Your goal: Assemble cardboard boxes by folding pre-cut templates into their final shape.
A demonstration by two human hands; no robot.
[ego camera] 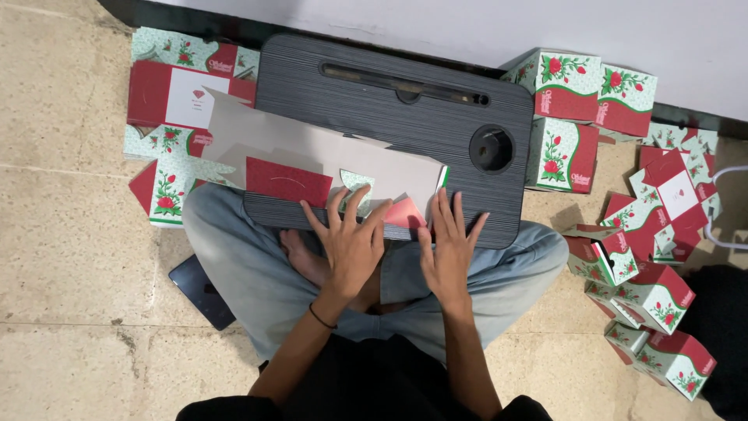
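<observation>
Both hands, left hand (352, 243) and right hand (448, 249), press spread fingers flat on folded cardboard (327, 160) atop a dark lap tray (405, 117); beyond the fingertips, a white wall (467, 27), tan floor (70, 242) around.

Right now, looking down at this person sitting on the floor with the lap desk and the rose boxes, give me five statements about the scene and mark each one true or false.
1. Both hands, left hand and right hand, press flat on the unfolded red and grey cardboard box blank. True.
2. The blank lies on a dark grey striped lap desk. True.
3. The folded rose-printed boxes are piled on the person's left. False: they lie on the right; flat blanks lie on the left.
4. The round cup recess in the desk holds a cup. False: it is empty.
5. A dark phone lies on the tiled floor beside the left knee. True.
</observation>
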